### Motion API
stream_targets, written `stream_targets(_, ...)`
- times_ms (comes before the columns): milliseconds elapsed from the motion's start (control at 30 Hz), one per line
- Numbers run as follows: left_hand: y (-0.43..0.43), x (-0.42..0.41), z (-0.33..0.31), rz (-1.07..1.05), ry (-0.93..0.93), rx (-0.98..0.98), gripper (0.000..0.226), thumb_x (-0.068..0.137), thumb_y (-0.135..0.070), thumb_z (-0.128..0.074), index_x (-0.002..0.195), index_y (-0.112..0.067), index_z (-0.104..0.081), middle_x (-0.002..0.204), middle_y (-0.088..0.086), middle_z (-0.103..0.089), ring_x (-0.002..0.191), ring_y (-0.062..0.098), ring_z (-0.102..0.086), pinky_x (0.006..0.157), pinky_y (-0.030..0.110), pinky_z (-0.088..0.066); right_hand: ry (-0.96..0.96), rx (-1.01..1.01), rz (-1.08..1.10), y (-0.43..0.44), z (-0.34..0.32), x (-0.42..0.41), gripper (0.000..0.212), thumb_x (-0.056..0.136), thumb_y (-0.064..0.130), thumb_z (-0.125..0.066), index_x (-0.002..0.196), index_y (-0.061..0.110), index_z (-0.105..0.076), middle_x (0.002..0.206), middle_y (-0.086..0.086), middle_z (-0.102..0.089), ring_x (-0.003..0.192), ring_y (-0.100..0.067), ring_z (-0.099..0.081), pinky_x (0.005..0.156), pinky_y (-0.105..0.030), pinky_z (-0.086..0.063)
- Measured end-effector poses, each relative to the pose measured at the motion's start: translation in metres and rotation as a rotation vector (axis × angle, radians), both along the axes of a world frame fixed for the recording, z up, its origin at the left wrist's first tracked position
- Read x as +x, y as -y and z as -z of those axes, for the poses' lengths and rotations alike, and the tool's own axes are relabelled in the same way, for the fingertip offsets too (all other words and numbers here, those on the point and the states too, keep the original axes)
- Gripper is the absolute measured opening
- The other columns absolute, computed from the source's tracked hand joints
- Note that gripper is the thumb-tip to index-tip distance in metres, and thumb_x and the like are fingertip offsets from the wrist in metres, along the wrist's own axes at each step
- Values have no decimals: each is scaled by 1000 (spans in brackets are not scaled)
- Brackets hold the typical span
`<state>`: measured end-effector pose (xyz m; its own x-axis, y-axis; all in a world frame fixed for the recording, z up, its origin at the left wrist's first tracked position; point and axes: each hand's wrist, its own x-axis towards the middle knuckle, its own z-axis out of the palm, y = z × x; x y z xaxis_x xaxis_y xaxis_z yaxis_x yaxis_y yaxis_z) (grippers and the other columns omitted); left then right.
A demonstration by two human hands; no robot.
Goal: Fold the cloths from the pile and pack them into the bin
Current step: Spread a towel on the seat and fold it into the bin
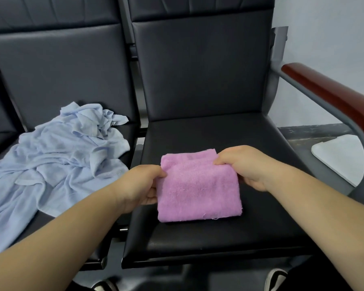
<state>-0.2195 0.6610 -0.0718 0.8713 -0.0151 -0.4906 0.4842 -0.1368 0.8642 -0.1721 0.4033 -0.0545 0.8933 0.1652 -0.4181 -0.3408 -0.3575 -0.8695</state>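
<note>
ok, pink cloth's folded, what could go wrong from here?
1. The left hand and right hand pinch the pink cloth only at its upper corners; lifted so, the fold may drop open.
2. The blue pile seems to hang over the left seat front edge and might slide off.

Soft even indoor light, faint sheen on black seat [219,133], wide-angle bending at edges, slightly soft focus

We went looking and honestly can't make out a single word, label, brand or number here. The pink cloth [198,192] is plain fuzz with no tag showing, the blue pile [57,156] shows no print, and the black seats [198,80] and red armrest [332,97] carry no markings we can read.
</note>
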Motion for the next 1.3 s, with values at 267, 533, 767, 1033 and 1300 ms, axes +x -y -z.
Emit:
stream_targets(267,-3,32,12,-104,167,99,43,91,-15,-57,52,-26,-42,58,-5,-38,60,17,-35,56,28,-32,229,-138,132,-20,9,22,13,97,15,-60,105,19,-70,107,0,-67,91,-13,-59,73,-29,-48)
stream_targets(533,1,61,32,-80,277,517,23,94,-24,-55,74,-11,-52,66,-1,-50,63,16,-45,58,30,-37,281,-211,198,-31,33,55,14,96,17,-60,102,24,-70,101,6,-67,88,-12,-62,72,-29,-52)
stream_targets(767,-1,71,46,15,335,1023,30,99,-47,-47,87,-20,-49,79,-4,-61,69,13,-55,56,32,-37,270,-495,89,-25,43,73,28,96,38,-62,84,13,-66,77,-8,-61,70,-15,-52,65,-41,-49)
stream_targets(1033,6,59,25,216,75,899,28,93,-44,-56,86,-16,-57,85,-2,-62,72,13,-57,59,28,-41,-27,-633,-139,-21,22,48,39,89,52,-67,88,13,-65,88,-2,-65,76,-18,-62,68,-31,-49)
stream_targets(1300,21,54,-2,-52,135,383,13,94,-27,-53,100,-15,-54,103,7,-62,86,22,-58,72,34,-47,31,-248,12,-32,18,36,21,97,28,-53,114,19,-64,112,-6,-70,99,-25,-68,91,-41,-56)
